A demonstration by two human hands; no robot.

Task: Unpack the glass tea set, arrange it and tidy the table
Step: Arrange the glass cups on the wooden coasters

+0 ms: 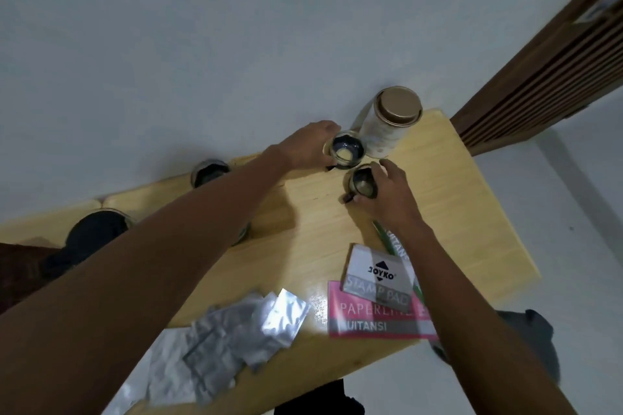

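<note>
Nearest item: crumpled silver foil wrapping (pixel 232 323), several sheets overlapping, lying on the near edge of the light wooden table (pixel 472 212) and partly hanging over it.

Beside the foil, to its right: pink receipt book (pixel 377 317) printed "PAPERLINE" and "KUITANSI", flat on the table. On top of it, a grey "JOYKO STAMP PAD" tin (pixel 379 276), tilted; the right forearm crosses its right side.

Far end of the table, near the wall: tall glass carafe (pixel 384 131), upright, with a bronze-coloured lid (pixel 399 106).

Just beside the carafe's base: first glass cup (pixel 345 150), upright, mouth open to the camera. Left hand (pixel 305 145) curled round its left side, fingers wrapped on the wall, grasping it.

Just in front of that cup, close to it but whether touching cannot be told: second glass cup (pixel 362 184), upright, with a dark handle at its near-left side. Right hand (pixel 391 192) closed over its right side, thumb at the handle, grasping it.

Left part of the table: third glass cup (pixel 209 173), standing apart from the others. Farther left, a round dark vessel (pixel 97 234) at the table's left end, blurred; its kind cannot be told. Another item sits under the left forearm, mostly hidden.
</note>
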